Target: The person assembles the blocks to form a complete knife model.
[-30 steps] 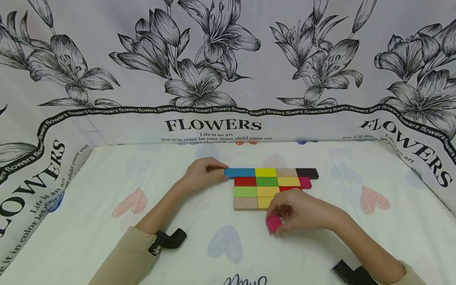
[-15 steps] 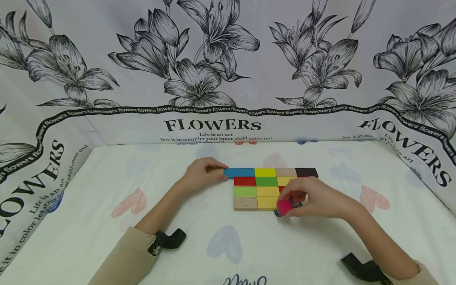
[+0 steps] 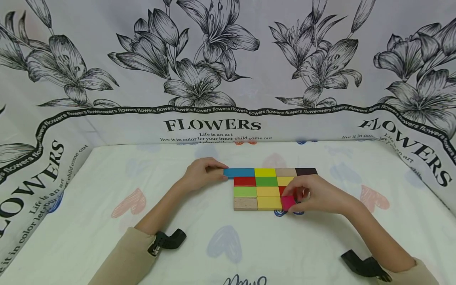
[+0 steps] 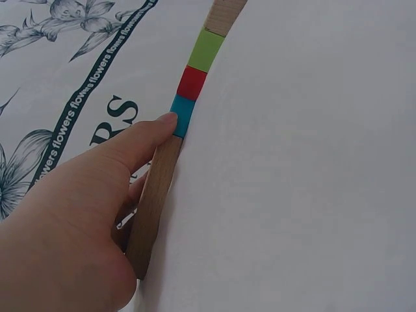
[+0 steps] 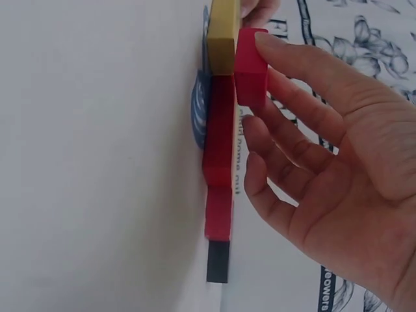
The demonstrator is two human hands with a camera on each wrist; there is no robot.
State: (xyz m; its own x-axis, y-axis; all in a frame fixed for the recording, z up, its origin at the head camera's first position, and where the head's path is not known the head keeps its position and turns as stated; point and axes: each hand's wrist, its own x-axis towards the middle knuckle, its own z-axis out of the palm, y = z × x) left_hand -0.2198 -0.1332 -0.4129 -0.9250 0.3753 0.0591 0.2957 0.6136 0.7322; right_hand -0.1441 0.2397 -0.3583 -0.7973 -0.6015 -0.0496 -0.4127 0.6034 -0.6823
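Note:
Coloured wooden blocks lie edge to edge in rows on the white cloth, forming one flat patch in the head view. My left hand [image 3: 203, 174] pinches the left end of the long blue block [image 3: 239, 173] in the top row; the thumb lies on its edge in the left wrist view. My right hand [image 3: 317, 194] pinches a magenta block [image 3: 287, 203] between thumb and fingers, at the right end of the bottom row, beside a yellow block [image 3: 269, 203]. In the right wrist view this block [image 5: 251, 68] sits slightly above the row. The right hand hides some blocks behind it.
A black block [image 3: 306, 171] ends the top row, next to a tan block [image 3: 286, 172]. Floral cloth [image 3: 213, 59] rises behind the table surface. Each wrist wears a black camera mount [image 3: 171, 238]. Blue printed hearts [image 3: 224, 243] mark the cloth in front.
My right hand has moved away and to the right with the magenta block, from in front of the patch to the bottom row's right end. The left hand has stayed in place.

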